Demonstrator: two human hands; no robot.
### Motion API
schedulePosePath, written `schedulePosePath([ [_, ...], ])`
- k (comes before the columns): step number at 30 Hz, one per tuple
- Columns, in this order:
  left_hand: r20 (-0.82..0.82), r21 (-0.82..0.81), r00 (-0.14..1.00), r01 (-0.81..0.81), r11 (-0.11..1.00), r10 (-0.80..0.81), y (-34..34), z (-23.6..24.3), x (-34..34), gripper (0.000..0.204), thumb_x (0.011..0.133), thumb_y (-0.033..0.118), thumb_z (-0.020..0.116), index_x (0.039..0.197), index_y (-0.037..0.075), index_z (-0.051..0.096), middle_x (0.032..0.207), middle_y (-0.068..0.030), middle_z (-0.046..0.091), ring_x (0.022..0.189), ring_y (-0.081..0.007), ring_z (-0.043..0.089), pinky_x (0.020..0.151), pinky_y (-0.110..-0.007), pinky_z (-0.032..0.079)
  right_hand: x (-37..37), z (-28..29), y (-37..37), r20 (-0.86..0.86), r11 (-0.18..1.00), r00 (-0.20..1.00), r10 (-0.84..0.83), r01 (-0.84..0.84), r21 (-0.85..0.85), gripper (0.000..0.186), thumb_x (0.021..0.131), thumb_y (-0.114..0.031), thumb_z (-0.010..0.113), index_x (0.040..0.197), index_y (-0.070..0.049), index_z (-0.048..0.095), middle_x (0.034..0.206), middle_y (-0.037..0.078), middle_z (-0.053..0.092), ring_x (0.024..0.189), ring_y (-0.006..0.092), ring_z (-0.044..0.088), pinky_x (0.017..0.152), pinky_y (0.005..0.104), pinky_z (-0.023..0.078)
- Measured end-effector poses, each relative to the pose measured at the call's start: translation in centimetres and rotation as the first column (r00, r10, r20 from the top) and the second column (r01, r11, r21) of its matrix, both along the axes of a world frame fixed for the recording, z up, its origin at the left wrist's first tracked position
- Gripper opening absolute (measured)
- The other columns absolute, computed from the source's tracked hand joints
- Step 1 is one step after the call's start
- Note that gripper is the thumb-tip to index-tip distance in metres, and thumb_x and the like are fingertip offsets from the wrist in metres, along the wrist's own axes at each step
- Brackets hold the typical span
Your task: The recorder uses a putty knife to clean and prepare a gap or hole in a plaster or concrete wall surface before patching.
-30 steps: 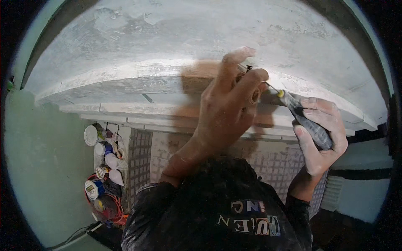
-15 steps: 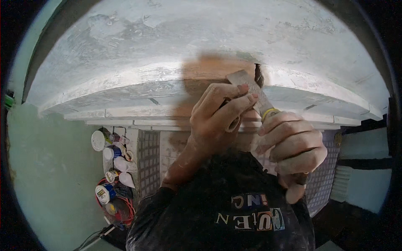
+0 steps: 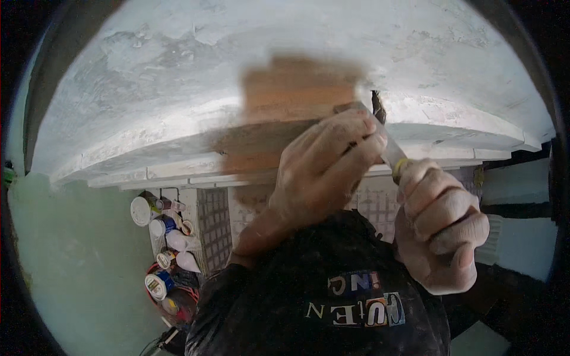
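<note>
Our left hand (image 3: 326, 163) now covers more of the flat grey metal scraper (image 3: 392, 148) than a moment ago, likely steadying it; we cannot tell whether it grips. Our right hand (image 3: 442, 222) stays clenched round its yellow-collared handle (image 3: 400, 170), before the dusty white ledge (image 3: 451, 120).

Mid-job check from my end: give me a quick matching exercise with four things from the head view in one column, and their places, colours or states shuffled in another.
Things
1. left hand
2. right hand
3. tubs
4. shirt

Places, colours or states
A. black, with multicoloured lettering
B. closed round the handle end of the scraper
C. grouped toward the picture's lower left, near the green wall
D. fingers at the scraper's blade

Right pairs: 1-D, 2-B, 3-C, 4-A
</note>
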State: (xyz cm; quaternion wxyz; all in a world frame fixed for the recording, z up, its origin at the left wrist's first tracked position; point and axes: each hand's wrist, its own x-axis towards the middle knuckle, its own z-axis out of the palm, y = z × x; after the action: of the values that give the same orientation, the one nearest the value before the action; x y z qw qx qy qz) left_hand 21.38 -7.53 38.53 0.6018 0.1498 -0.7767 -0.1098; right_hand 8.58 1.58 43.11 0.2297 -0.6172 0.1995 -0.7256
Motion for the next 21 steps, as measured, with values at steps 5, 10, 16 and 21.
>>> schedulePosePath([
  [5,0.045,0.103,0.999,-0.017,0.995,0.013,-0.1,1.6,0.2,0.017,0.080,0.000,0.079,0.095,0.000,0.071,0.103,-0.0159,0.071,0.100,-0.0298,0.073,0.086,-0.037,0.062,0.0,0.8,-0.9,0.048,0.999,0.999,0.023,-0.025,0.041,0.031,0.101,-0.034,0.045,0.076,-0.014,0.046,0.064,0.001,0.048,0.060,0.0169,0.044,0.068,0.0376,0.040],
  [10,0.087,0.036,0.996,-0.007,0.999,0.004,0.0,1.1,0.4,0.018,0.082,0.002,0.073,0.098,0.002,0.063,0.102,-0.0106,0.065,0.093,-0.0259,0.072,0.079,-0.036,0.062,0.7,0.6,-0.2,0.053,0.999,0.998,0.020,-0.022,0.025,0.028,0.101,-0.030,0.044,0.079,-0.014,0.047,0.066,0.002,0.049,0.059,0.0162,0.043,0.069,0.0375,0.039],
  [16,0.073,0.045,0.997,0.030,0.999,-0.034,-0.2,1.6,0.8,0.020,0.082,0.001,0.072,0.099,0.001,0.062,0.103,-0.0114,0.065,0.093,-0.0259,0.071,0.078,-0.035,0.062,1.3,1.6,0.2,0.052,0.995,0.998,-0.029,0.024,0.101,0.028,0.100,-0.032,0.047,0.078,-0.015,0.047,0.065,0.001,0.051,0.059,0.0162,0.045,0.069,0.0367,0.041],
  [21,0.093,0.036,0.994,0.046,0.998,-0.049,-0.4,1.6,0.7,0.023,0.081,0.002,0.074,0.101,0.001,0.063,0.102,-0.0109,0.064,0.092,-0.0276,0.070,0.077,-0.036,0.061,1.1,1.4,0.7,0.044,0.993,0.998,-0.046,0.041,0.110,0.028,0.099,-0.033,0.047,0.077,-0.015,0.047,0.066,0.001,0.051,0.061,0.0163,0.045,0.072,0.0373,0.043],
])
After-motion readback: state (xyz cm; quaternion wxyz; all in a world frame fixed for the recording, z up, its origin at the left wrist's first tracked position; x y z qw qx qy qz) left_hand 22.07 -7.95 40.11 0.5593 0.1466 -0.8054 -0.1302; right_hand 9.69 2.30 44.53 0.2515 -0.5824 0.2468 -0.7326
